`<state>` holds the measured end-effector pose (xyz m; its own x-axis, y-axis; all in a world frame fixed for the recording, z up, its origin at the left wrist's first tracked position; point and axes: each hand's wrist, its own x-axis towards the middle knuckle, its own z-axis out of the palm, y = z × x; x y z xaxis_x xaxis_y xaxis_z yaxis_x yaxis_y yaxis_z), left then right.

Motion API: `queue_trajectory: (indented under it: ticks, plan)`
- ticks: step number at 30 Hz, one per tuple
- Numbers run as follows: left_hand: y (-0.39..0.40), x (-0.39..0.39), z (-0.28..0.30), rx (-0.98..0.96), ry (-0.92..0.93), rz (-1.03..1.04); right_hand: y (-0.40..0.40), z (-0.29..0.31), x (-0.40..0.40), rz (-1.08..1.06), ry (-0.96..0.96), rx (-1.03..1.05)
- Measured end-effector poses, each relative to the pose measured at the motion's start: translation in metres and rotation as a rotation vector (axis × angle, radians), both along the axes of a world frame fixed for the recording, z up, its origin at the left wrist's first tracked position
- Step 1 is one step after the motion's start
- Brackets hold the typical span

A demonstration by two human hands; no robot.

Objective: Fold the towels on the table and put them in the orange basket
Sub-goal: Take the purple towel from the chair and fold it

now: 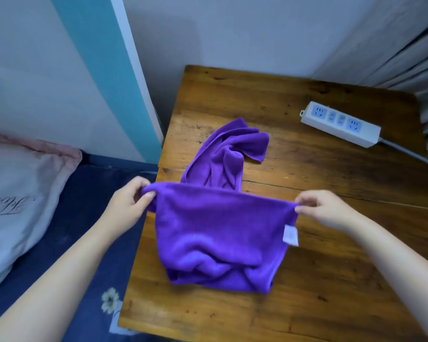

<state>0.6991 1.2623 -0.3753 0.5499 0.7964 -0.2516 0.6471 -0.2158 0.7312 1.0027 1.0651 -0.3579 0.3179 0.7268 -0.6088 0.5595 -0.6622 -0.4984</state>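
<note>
Purple towel [223, 233] on a wooden surface [319, 280], near end bunched in soft rolls toward the front edge, middle lifted and stretched taut, far end trailing in a crumpled twist toward the wall. Left hand [129, 206] pinching one upper corner between thumb and fingers; right hand [324, 211] pinching the opposite corner the same way, just above a small white label [290, 235] sewn at the towel's edge. Soft, light, limp cloth by the look of it: likely to sag and slump wherever unsupported, little risk of slipping given the fleecy nap, best held at the corners or along a hem to keep edges straight. Beyond the towel, a white power strip [341, 123] with its cable running off to the right. Beside the surface, a dark blue bed [79, 218] with a pale pillow [17, 193]. No orange basket in view. Only one towel visible, others, if any, out of frame. Far corners lost in the folds; underside and wrists partly cut off.
</note>
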Motion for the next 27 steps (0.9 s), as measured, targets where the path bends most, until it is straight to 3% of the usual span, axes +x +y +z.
queue_trajectory:
  ticks: [2,4,10,15,18,21,24,27]
  plan:
    - [0.009,0.028,0.007,0.103,-0.068,0.042,0.018,0.004,0.003,-0.155,-0.089,0.212]
    - [0.019,0.059,0.01,0.182,-0.139,0.006,0.041,0.0,0.005,-0.249,-0.135,0.295]
    - [0.032,0.117,0.012,0.401,-0.162,-0.214,0.093,-0.043,0.008,-0.385,-0.222,0.22]
    - [0.04,0.113,0.012,0.47,-0.082,-0.34,0.116,-0.075,0.004,-0.377,-0.193,0.164]
    - [0.048,0.119,0.02,0.536,-0.087,-0.392,0.123,-0.08,0.0,-0.492,-0.144,0.142]
    - [0.051,0.139,0.024,0.587,-0.152,-0.362,0.11,-0.083,-0.003,-0.682,-0.005,0.249]
    - [0.051,0.169,0.024,0.582,-0.159,-0.387,0.081,-0.08,-0.007,-0.729,0.058,0.36]
    - [0.049,0.202,0.011,0.506,0.011,-0.457,0.056,-0.081,-0.008,-0.732,0.074,0.39]
